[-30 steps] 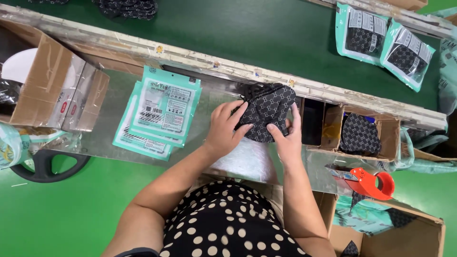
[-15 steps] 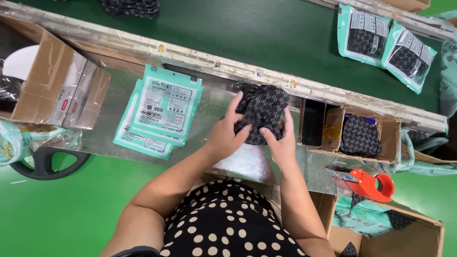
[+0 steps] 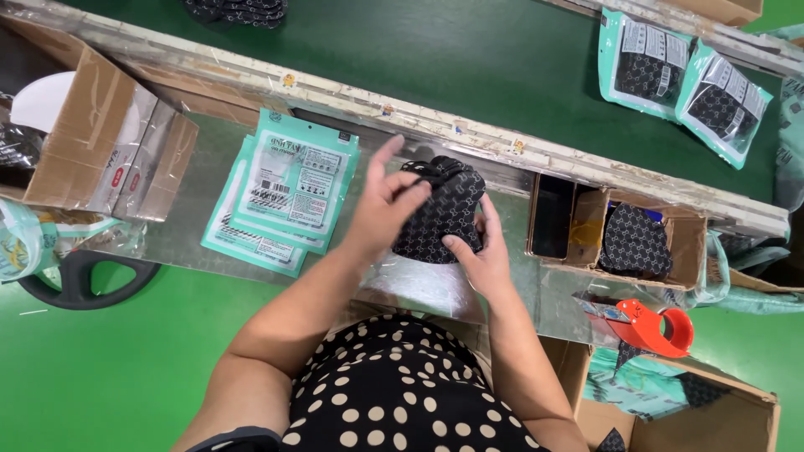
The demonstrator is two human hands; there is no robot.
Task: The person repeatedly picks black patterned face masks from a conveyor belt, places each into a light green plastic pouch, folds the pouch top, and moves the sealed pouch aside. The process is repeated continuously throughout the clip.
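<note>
1. We see our right hand (image 3: 481,255) cupped around the lower right edge of a black patterned fabric piece (image 3: 440,213), thumb pressed on its front and fingers curled behind it, so this hand holds the cloth.
2. Our left hand (image 3: 381,209) is spread wide, fingers fanned and lifted; only its fingertips (image 3: 419,191) touch the upper left of the fabric, at about ten o'clock on it.
3. The fabric piece sits at the centre of the clear-covered counter (image 3: 184,226), just above a white plastic sheet (image 3: 423,285) lying at six o'clock from it.
4. At nine o'clock from the fabric lies a stack of flat teal printed pouches (image 3: 285,188), near but apart from the left hand.
5. At three o'clock stands a small open cardboard box (image 3: 682,243) with another black patterned piece (image 3: 634,238) inside.
6. At four o'clock rests a red tape dispenser (image 3: 653,326).
7. At one o'clock, well apart on the dark green belt (image 3: 419,59), lie two filled teal pouches (image 3: 682,75).
</note>
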